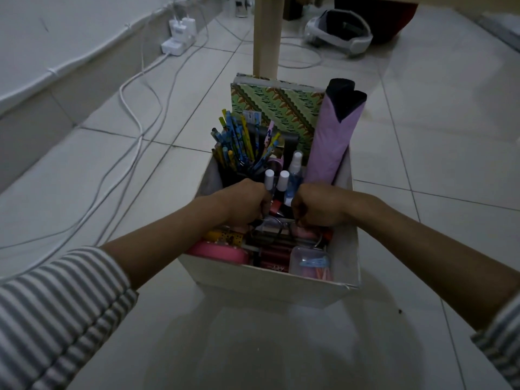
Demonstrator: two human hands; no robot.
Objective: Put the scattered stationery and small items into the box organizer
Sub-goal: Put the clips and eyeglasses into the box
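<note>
A white box organizer (270, 282) stands on the tiled floor, packed with items. Both my hands reach into its middle. My left hand (244, 202) is curled, with a white-capped tube (269, 178) rising by its fingers. My right hand (316, 205) is curled too, fingertips down among the items near a pair of glasses (277, 225). What each hand holds is hidden. Patterned pencils (233, 144) stand at the back left, a green patterned notebook (281, 108) at the back, a purple folded umbrella (332, 142) at the right, a spray bottle (294, 175) between my hands.
A pink round case (216, 250) and a clear box of clips (309, 263) lie at the box's front. A wooden table leg (266, 35) stands behind the box. White cables (135, 114) and a power strip (177, 38) run along the left wall. A white headset (340, 32) lies far right.
</note>
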